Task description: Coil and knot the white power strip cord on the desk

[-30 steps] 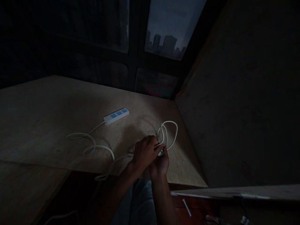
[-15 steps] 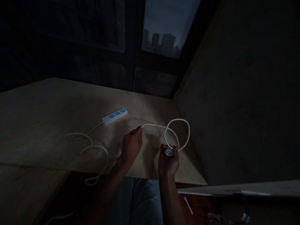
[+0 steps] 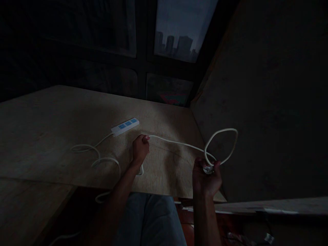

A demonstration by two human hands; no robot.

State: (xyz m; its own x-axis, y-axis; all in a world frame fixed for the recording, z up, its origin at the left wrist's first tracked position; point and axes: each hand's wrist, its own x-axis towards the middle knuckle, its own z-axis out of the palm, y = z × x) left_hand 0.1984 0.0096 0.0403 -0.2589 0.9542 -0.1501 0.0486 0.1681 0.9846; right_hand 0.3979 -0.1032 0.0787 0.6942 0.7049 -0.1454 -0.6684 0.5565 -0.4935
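Note:
A white power cord (image 3: 179, 142) stretches between my two hands above the table. My left hand (image 3: 140, 147) is closed in a pinch on the cord. In my right hand (image 3: 207, 179), the fingers are closed around the cord and its round, pale plug end (image 3: 208, 169). One loop of cord stands up over the right hand. The white power strip (image 3: 125, 126) with blue socket faces lies on the table behind my left hand. From its near end the rest of the cord runs in loose curves to the left and hangs over the front edge.
The wooden table (image 3: 71, 109) meets a window frame at the back and a dark panel (image 3: 256, 136) on the right. My legs (image 3: 153, 222) are below the front edge. Cluttered items lie on the reddish floor at lower right.
My right hand has moved right with the plug and the loop. My left hand has shifted slightly left, and the cord between the hands is longer and straighter.

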